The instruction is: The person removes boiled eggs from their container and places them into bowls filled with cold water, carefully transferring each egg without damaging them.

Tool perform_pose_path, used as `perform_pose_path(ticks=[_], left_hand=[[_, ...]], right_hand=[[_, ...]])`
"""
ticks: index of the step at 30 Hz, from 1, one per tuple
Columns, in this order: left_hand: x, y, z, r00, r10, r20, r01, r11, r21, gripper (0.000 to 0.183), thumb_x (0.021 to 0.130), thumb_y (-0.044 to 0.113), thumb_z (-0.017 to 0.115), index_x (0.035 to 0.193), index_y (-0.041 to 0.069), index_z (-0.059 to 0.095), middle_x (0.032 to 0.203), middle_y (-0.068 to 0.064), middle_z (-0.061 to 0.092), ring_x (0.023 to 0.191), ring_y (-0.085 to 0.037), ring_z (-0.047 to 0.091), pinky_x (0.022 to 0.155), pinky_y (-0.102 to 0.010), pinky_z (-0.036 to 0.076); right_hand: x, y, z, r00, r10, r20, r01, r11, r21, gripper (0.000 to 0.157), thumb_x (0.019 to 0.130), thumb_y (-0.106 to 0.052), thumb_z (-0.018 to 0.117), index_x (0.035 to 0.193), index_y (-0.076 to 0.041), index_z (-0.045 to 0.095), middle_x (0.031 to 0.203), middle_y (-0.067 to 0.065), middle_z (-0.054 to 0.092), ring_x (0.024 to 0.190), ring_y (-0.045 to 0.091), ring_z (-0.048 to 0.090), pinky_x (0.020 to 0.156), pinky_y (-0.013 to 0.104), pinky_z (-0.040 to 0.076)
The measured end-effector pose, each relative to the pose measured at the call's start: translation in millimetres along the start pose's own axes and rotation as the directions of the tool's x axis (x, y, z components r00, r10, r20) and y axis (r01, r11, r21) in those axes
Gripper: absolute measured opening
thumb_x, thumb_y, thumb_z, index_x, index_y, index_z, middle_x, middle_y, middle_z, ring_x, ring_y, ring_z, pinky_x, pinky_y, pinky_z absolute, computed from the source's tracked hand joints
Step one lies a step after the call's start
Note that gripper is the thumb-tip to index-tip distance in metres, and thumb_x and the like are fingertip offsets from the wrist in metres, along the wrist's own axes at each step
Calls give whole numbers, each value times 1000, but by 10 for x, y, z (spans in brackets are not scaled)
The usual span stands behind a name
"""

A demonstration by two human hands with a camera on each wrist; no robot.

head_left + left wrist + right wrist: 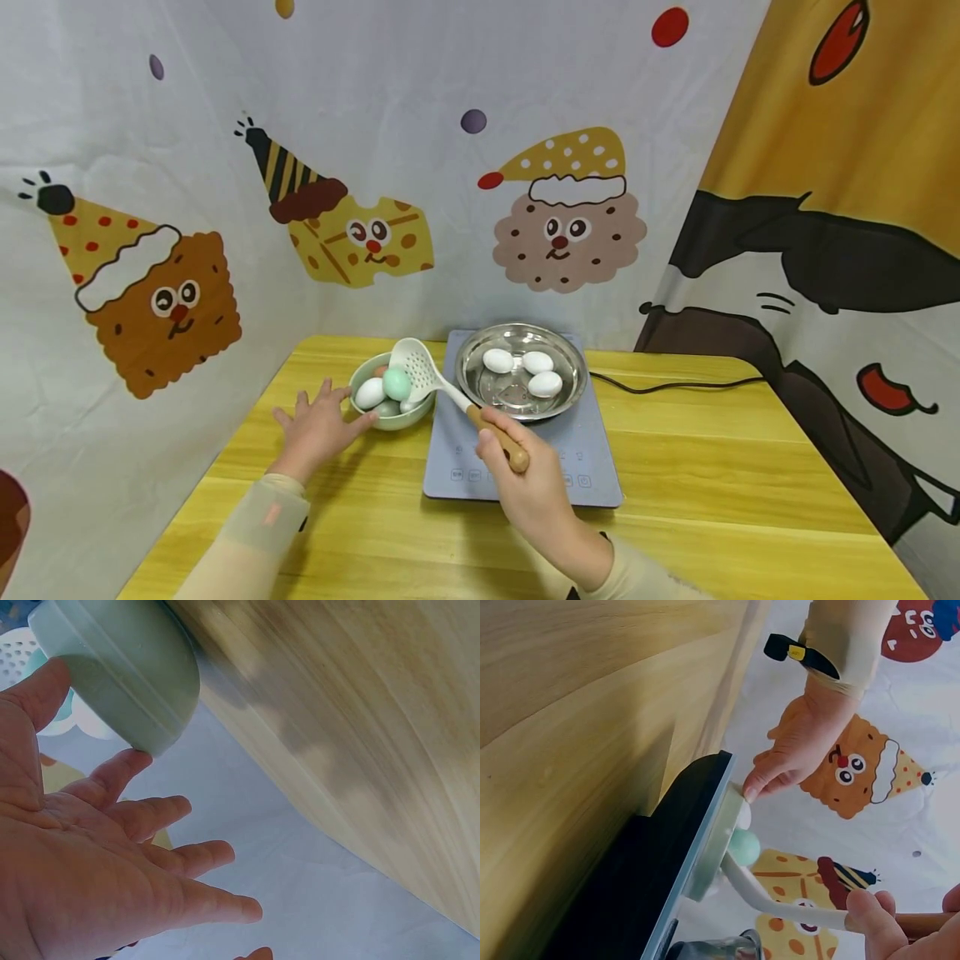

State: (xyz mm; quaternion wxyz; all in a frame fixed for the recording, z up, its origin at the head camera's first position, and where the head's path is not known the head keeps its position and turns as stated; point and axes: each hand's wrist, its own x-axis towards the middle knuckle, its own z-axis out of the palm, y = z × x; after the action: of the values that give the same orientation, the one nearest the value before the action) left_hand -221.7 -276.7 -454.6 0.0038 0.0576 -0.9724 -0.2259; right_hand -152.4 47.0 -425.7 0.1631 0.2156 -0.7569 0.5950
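My right hand [528, 487] grips the wooden handle of a white slotted spoon [414, 363]. The spoon's perforated head overlaps a pale green bowl [393, 423] in the head view, with a mint-green egg [397, 383] right at its edge. White eggs [370, 393] and a brownish one [381, 371] also lie in the bowl, partly hidden. Beside the bowl my left hand [318, 429] has its fingers spread; in the left wrist view its thumb [51, 686] and index fingertip touch the bowl's side. Three white eggs [545, 384] sit in a metal pan [573, 392].
The pan stands on a grey induction cooktop [525, 467], right of the bowl. A black cord [675, 388] runs from it across the wooden table [690, 500]. A cartoon-printed cloth [450, 167] hangs behind and beside the table.
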Motion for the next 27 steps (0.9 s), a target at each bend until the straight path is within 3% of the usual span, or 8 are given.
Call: perform_pose_path(ticks=[4,11,15,17,19,22,23,27], left_hand=[[5,1,6,1000,2,1,-2,1000,0,84,98,60,70,155,1,53,170,-39,21,150,-77,9,108,-96,-5],[9,0,17,1000,0,9,0,1000,4,87,97,64,69,155,2,52,170,-39,21,150,-77,9,108,-96,-5],[7,1,24,1000,-1,13,2,1000,-6,87,97,65,68,155,2,52,170,-39,21,151,-77,8,108,-96,-5],[9,0,25,1000,0,11,0,1000,-7,87,97,65,68,155,1,52,170,-39,21,151,-77,9,107,-96,-4],[9,1,29,1000,1,10,-1,1000,-6,87,98,64,68,155,1,53,170,-39,21,150,-77,9,107,-96,-4],[10,0,31,1000,3,7,-3,1000,-3,87,97,64,68,155,1,53,170,-39,22,150,-77,10,107,-96,-3],[10,0,31,1000,2,6,-2,1000,-1,87,97,64,68,155,1,53,170,-39,22,150,-77,10,107,-96,-3],[2,-5,1,1000,1,4,-1,1000,9,86,98,63,68,154,0,53,170,-38,24,150,-77,11,107,-96,-3]], right_hand=[[-11,17,28,986,-166,-24,163,982,-96,32,101,-6,68,132,-2,74,114,10,81,95,10,75,81,26,65],[19,6,-21,908,-419,-17,407,889,-212,38,94,2,71,132,2,72,120,15,78,101,25,78,95,18,59],[112,-35,-219,841,-536,-72,509,829,-233,33,100,-8,70,131,5,72,120,19,77,101,30,76,100,18,58],[196,-47,-381,789,-606,-101,575,787,-225,33,104,-12,67,128,11,71,115,25,77,93,30,76,90,18,62],[261,-51,-595,761,-637,-124,592,759,-269,39,107,-21,66,127,12,72,113,26,78,92,25,77,86,17,62],[301,-15,-969,771,-625,-125,558,757,-341,39,106,-23,66,127,10,73,110,25,79,94,9,74,82,11,59],[285,-9,-1106,803,-585,-112,508,770,-386,36,105,-21,68,128,6,74,112,22,79,98,3,73,85,10,58],[233,68,-1506,866,-497,-56,427,794,-433,34,95,-1,73,129,3,75,117,19,80,108,-8,68,91,5,52]])
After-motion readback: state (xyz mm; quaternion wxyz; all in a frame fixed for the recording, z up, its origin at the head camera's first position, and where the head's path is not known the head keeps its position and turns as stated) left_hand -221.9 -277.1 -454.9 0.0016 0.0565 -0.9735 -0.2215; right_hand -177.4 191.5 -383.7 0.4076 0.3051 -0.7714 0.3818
